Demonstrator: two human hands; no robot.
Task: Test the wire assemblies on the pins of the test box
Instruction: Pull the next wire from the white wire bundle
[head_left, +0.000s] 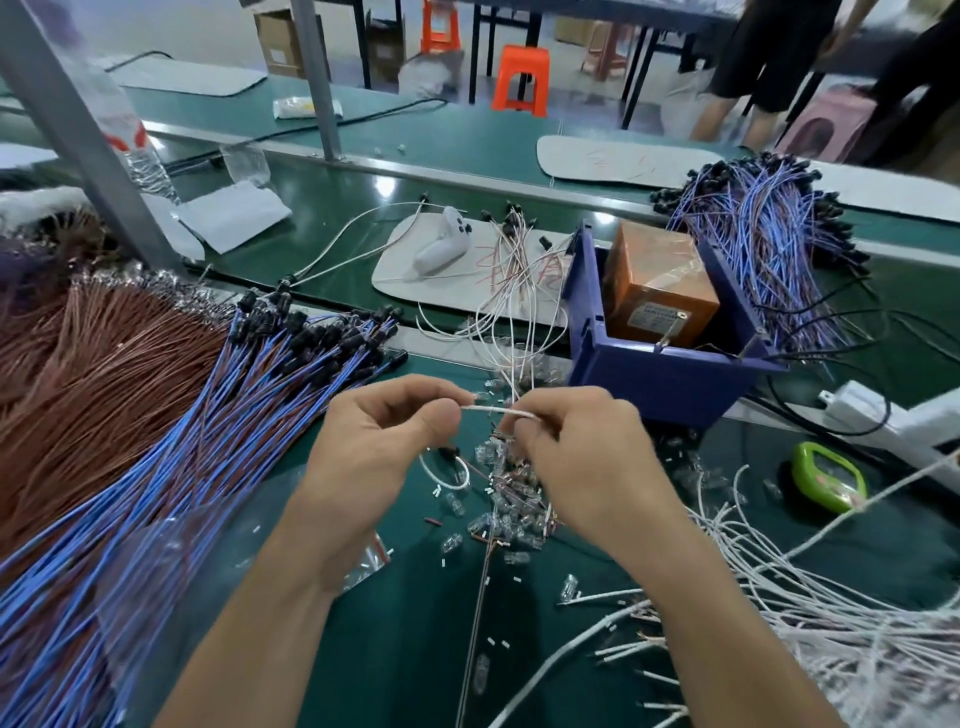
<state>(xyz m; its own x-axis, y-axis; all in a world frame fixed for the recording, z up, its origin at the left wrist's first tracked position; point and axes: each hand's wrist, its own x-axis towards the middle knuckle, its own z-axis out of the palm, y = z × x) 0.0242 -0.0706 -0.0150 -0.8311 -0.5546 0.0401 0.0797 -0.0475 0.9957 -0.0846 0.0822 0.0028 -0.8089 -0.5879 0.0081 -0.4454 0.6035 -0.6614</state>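
No legible text in your view. Note following print, all too small or blurred to read:
- Pale label (655, 316) on front face of orange test box (657, 260): lines of dark print, characters unresolved.
- White sticker (284, 54) on cardboard box (275, 26), on floor beyond bench: print unreadable.
- Red-and-white wrap on plastic bottle (119, 127), your left: brand not discernible.
- Screen of green device (830, 475), your right: nothing readable.
- Red pen strokes on grey mat (623, 158), beyond belt: scribbles only, no characters formed.
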